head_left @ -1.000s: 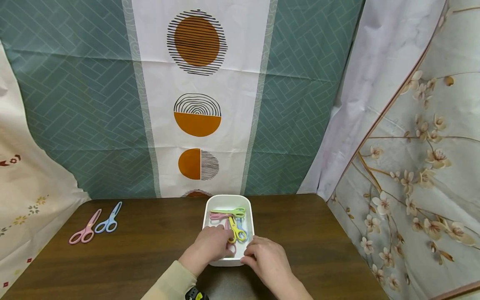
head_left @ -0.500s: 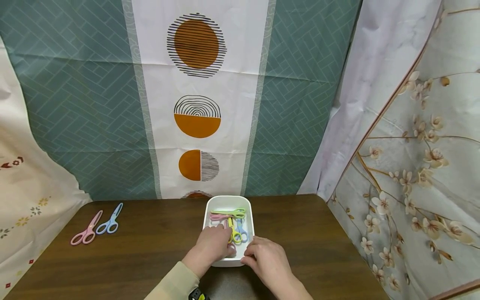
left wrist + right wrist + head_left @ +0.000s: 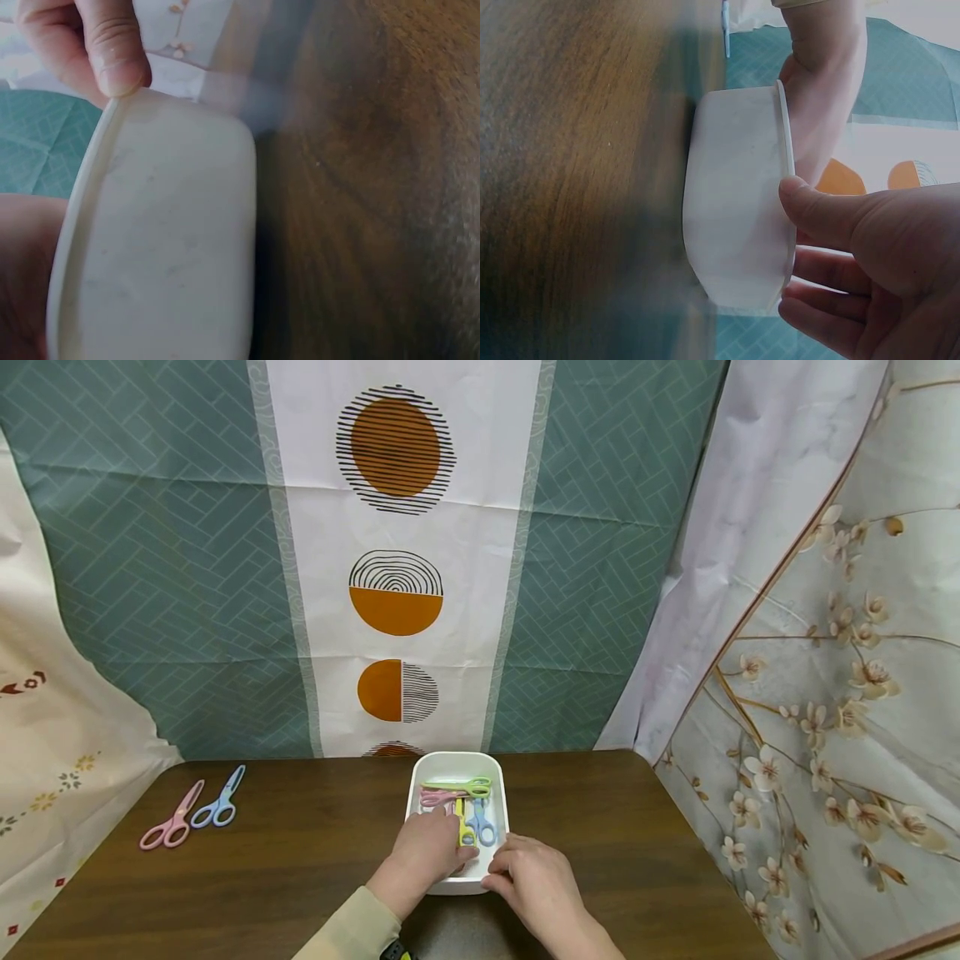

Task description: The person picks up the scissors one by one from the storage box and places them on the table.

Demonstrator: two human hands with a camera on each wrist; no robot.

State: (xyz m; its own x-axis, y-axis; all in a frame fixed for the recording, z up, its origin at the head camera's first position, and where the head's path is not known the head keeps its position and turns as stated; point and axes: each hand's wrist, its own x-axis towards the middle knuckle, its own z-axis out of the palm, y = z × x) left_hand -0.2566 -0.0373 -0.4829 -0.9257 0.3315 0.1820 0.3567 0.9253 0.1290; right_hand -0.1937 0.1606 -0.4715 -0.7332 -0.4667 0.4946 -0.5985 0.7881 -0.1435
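Observation:
A white plastic tray (image 3: 422,770) holds several children's scissors. Across its far part lie green scissors (image 3: 474,786) over pink scissors (image 3: 433,797). Light blue scissors (image 3: 483,827) lie along the right side, with yellow scissors (image 3: 461,827) beside them. My left hand (image 3: 426,847) reaches over the near left wall into the tray, its thumb by the yellow handles. Its other fingertips are hidden, so I cannot tell whether they grip the scissors. At the near right corner my right hand (image 3: 536,877) holds the rim, thumb (image 3: 802,201) on the near wall and fingers along the side.
The tray stands on a dark brown wooden table (image 3: 315,827). At the table's far left lie another pair of pink scissors (image 3: 174,822) and a pair of blue scissors (image 3: 222,802). A patterned curtain (image 3: 480,610) hangs behind the table, and a floral cloth (image 3: 840,760) on the right.
In the tray, the yellow scissors have turned straighter and shifted left toward my left hand, showing more of the blue pair. My left thumb has spread to the right. My right hand has stayed put.

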